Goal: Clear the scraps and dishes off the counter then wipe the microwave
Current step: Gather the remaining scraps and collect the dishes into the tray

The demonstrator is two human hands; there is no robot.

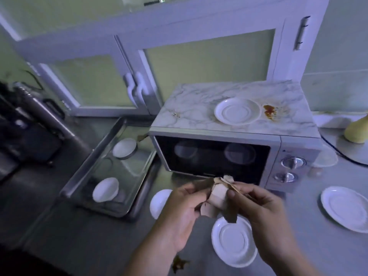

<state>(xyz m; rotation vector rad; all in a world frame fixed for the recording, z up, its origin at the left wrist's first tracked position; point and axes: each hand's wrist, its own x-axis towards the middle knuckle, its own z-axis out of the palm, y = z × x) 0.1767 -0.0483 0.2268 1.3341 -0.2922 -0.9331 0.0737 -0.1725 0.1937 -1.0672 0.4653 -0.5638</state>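
Left hand: the left hand (182, 208) is up in front of the microwave door, fingers pinched on one side of the crumpled paper scraps (216, 198).
Right hand: the right hand (258, 212) grips the other side of the same wad, so both hands are bunching it together over the bench (83, 236), likely to carry it off in one go.
Microwave: the microwave (229, 148) stands at the back with its door shut; a saucer (238, 113) sits on its marbled top, just beside a reddish-brown sauce stain (269, 113) that the wipe will have to deal with.
Dishes on the bench: one plate (234, 241) lies right below the hands, another plate (344, 208) off to the right, and a small bowl (160, 203) near the left wrist.
Tray: a metal tray (127, 176) left of the microwave holds two more white dishes, probably the collecting spot.
More scraps: a dark bit of litter (179, 263) lies on the bench by the left forearm.
Hard to make out: the dim light blurs the dark appliances at far left; the yellowish thing at the right edge is cut off.
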